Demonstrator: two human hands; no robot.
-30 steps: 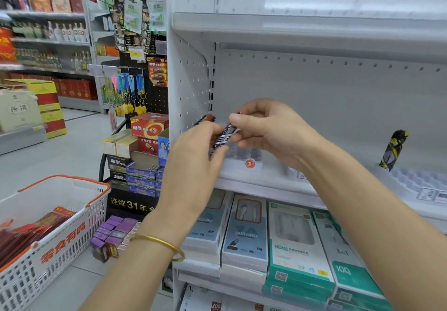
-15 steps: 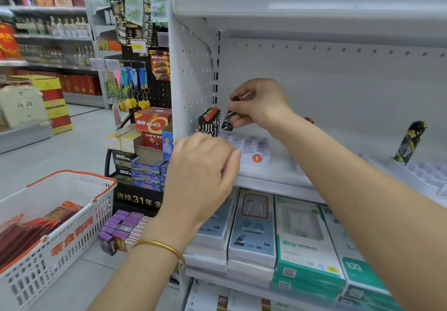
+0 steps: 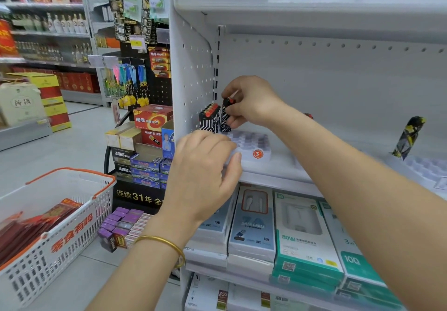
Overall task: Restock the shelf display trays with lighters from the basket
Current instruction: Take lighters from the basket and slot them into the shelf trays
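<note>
**Holding a patterned lighter at the corner of the display tray**

The white shelf (image 3: 314,175) spans the right of the view, with boxed chargers (image 3: 304,238) stacked on the level below. Low at the left is the white basket (image 3: 72,238) with an orange rim, and red packets (image 3: 29,231) lie in it. At the shelf's left end stands the white display tray (image 3: 254,145), its honeycomb slots mostly bare. A second tray (image 3: 425,168) lies well apart at the right, with one yellow-and-black lighter (image 3: 408,136) leaning in it. The right hand (image 3: 251,104) pinches a black-and-white lighter (image 3: 225,119) upright at the tray's back-left corner. It is just beside a row of lighters (image 3: 209,119) with red tops standing there. The left hand (image 3: 205,172) rests at the tray's front-left corner, fingers bent, its back to the camera; whether it grips anything I cannot tell. A gold bangle (image 3: 167,243) circles its wrist
</note>
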